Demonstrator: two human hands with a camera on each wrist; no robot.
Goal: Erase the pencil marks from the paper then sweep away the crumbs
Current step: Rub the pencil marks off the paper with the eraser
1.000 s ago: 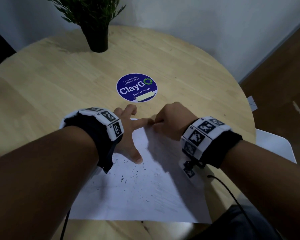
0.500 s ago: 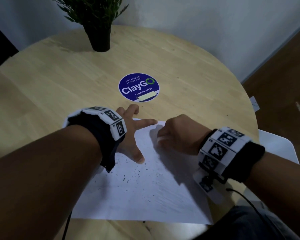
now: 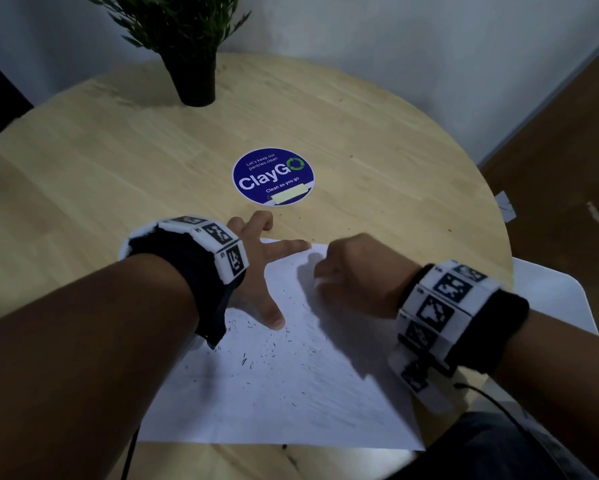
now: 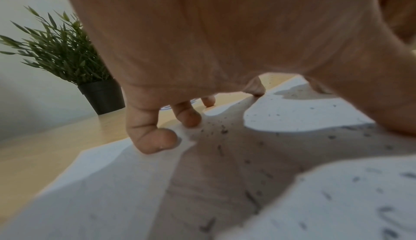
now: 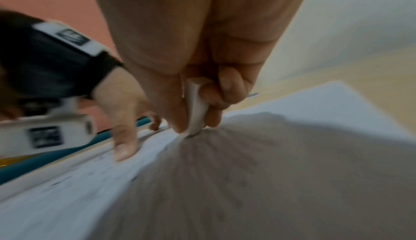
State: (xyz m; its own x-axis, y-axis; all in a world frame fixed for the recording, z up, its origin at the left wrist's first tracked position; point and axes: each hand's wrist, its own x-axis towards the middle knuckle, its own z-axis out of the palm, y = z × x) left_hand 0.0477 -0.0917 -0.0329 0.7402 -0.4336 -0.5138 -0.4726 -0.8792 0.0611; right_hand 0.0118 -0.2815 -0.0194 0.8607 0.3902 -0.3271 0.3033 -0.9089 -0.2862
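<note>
You are sitting at a round table (image 3: 377, 140) with the paper (image 3: 291, 393) lying on its near part, right in front of you. Your left hand (image 3: 256, 271) is resting spread on the paper's far left corner, some fingertips (image 4: 155, 144) lying on the sheet and others reaching past its edge onto the table. Your right hand (image 3: 356, 271) is sitting to the right of it on the paper's far part, pressing the eraser (image 5: 195, 108) down onto the sheet. Crumbs (image 3: 256, 355) are lying scattered on the paper, nearer to you than both hands. A round sticker (image 3: 273, 176) is lying on the table beyond the hands, and a potted plant (image 3: 194, 64) is standing behind it at the far edge, a little to the left.
</note>
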